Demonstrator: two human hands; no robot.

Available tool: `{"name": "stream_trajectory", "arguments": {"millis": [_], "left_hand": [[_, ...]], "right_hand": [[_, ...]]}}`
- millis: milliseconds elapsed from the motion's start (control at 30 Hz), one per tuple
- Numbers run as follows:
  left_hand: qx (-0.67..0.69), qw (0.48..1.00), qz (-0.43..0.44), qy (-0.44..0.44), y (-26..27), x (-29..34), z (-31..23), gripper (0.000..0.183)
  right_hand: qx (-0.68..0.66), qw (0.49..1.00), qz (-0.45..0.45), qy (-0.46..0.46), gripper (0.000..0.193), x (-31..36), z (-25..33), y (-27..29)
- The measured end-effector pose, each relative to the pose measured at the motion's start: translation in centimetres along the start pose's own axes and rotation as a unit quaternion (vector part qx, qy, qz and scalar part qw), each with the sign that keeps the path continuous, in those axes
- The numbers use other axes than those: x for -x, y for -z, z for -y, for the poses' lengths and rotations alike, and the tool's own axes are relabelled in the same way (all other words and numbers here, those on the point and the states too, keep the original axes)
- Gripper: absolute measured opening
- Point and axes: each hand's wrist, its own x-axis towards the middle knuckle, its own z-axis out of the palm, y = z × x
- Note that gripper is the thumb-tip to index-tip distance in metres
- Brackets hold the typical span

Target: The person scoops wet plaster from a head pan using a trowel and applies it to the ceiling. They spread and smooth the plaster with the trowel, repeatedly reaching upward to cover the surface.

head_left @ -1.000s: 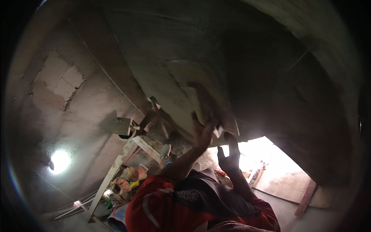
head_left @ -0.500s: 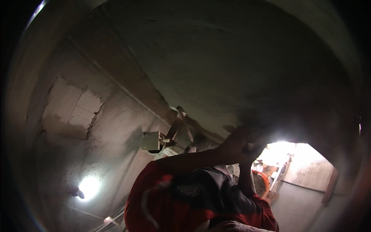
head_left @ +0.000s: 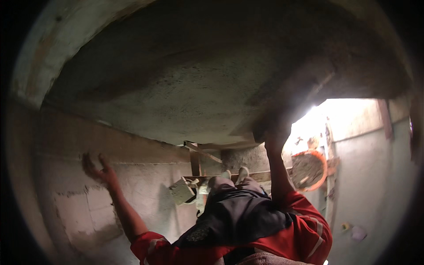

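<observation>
My left hand [head_left: 99,170] is raised at the far left with its fingers apart and nothing in them, near the wall. My right hand [head_left: 276,134] is up at the right of centre, closed around what looks like a plastering float [head_left: 256,126]. The float is dark and flat and lies against the large grey plastered surface [head_left: 190,97] over me. Deep shadow hides most of the float's outline and my right fingers.
An orange-rimmed tub [head_left: 326,170] of mortar-like material stands below my right arm. A square-faced container [head_left: 183,192] and wooden boards [head_left: 260,176] are near my feet [head_left: 243,173]. A pale patch [head_left: 90,205] marks the left wall. Bright light enters at right.
My left arm has swung out to the left, away from my right hand. My view has turned, and the tub now shows more fully. My right hand stays up at the plastered surface.
</observation>
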Motion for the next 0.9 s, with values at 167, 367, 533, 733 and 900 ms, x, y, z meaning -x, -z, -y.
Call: {"name": "stream_trajectory", "arguments": {"millis": [167, 367, 533, 733, 900], "left_hand": [[-0.209, 0.974, 0.024, -0.079, 1.2, -4.5, 9.4, 0.044], [-0.315, 0.938, 0.021, -0.141, -1.5, -5.5, 17.6, 0.051], [-0.286, 0.950, -0.031, -0.118, -3.9, -4.9, 17.0, 0.048], [-0.213, 0.967, -0.084, -0.116, -5.5, -4.1, 17.2, 0.053], [0.013, 0.998, 0.012, -0.054, -4.3, 2.2, 10.8, 0.055]], "right_hand": [[-0.061, 0.994, -0.086, 0.028, 0.035, -1.1, -1.0, -4.6], [-0.355, 0.934, -0.029, -0.033, 0.032, -0.7, 2.8, -7.5], [-0.133, 0.977, 0.016, -0.168, 0.029, -0.9, 4.2, -10.2], [-0.054, 0.998, 0.032, -0.015, 0.044, 7.7, 2.3, -17.8], [-0.105, 0.991, -0.087, 0.004, 0.039, 9.1, -1.5, -18.5]]}}
